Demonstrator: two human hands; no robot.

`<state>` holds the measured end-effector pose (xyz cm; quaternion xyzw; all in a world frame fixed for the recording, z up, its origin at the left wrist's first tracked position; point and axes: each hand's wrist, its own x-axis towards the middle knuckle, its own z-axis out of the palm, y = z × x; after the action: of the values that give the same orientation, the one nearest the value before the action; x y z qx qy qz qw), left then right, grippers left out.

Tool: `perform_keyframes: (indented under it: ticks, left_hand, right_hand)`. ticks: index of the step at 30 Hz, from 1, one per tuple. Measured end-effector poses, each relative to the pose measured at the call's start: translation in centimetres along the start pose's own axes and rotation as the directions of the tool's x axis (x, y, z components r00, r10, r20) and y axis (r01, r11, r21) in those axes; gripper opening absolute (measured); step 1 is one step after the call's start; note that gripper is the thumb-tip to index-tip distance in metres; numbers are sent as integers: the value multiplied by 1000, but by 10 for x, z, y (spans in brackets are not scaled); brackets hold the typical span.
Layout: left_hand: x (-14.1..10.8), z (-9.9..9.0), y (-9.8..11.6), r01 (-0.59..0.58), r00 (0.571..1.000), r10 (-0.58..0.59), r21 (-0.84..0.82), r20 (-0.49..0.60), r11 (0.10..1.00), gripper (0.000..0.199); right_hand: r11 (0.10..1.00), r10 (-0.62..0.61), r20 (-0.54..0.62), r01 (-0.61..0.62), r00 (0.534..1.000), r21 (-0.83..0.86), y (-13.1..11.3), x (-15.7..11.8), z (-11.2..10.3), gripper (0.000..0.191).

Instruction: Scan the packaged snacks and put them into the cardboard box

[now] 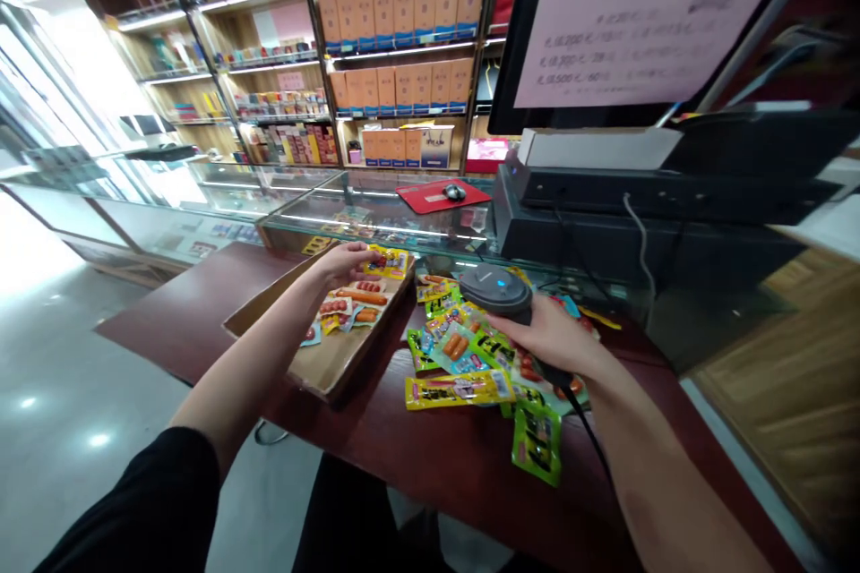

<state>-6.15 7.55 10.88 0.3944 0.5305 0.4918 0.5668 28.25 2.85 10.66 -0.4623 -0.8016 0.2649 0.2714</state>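
**Scanner in one hand, snack packet in the other**

Under our left hand [349, 263] sits a shallow cardboard box [322, 363], and our fingers close around a yellow snack packet [391, 263] at the box's far end, the thumb side hidden, so we cannot tell exactly how the pinch is made. Below that hand, nearer to us in the box, lie several more sausage packets [353, 304], loosely fanned and face up, as though the box serves as the place where handled packets collect.

Our right hand [551, 336] wraps shut on a black barcode scanner [498, 288], its round head pointing away from us and toward the left hand; its cable [588, 430] trails back along our forearm. We hold it low over the desk, which keeps the scanning face close to the wrappers.

Just under and to the left of the right hand spreads a loose pile of snack packets [463, 349], green, yellow and blue, overlapping on the dark red desk [430, 457]. One green packet [537, 440] lies nearest to us, apart from the rest (half over the desk's near side).

Beyond the right hand stands a black till unit [638, 224] with a monitor [517, 63] and a pink notice [645, 18] taped over it. Beyond the left hand runs a glass counter [376, 219] carrying a red mouse mat [440, 195] and a mouse [455, 191], with stocked shelves [396, 45] behind.
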Motion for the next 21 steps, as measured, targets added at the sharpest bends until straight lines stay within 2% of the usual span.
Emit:
perform_keyframes:
  ticks: [2,5,7,10,13,16,18,21]
  left_hand:
    - [-15,-30,4,-1,999,2,21,-52,1000,36]
    - [-35,-69,8,47,996,-45,26,-81,999,35]
    - [-45,-86,10,78,989,-73,35,-125,996,41]
    - [-51,-96,11,70,976,-57,55,-211,996,46]
    - [-47,-92,10,65,982,-53,60,-182,996,45]
    - [-36,-76,6,72,992,-66,61,-105,995,45]
    - [-26,-58,2,72,996,-69,66,-49,995,46]
    - [-11,-21,-9,72,997,-75,85,31,994,44]
  right_hand:
    - [1000,-17,1,17,1000,-3,0,1,5,36]
    - [1000,6,70,-7,998,15,1,4,13,39]
    - [998,46,116,-51,992,38,1,5,18,42]
    - [995,72,120,-80,990,56,-1,6,20,45]
    - [993,94,130,-102,987,58,-3,5,18,41]
    - [994,90,112,-96,990,51,-1,3,12,34]
    - [996,60,72,-64,996,55,2,3,8,32]
    - [998,10,0,-10,1000,64,9,4,2,31]
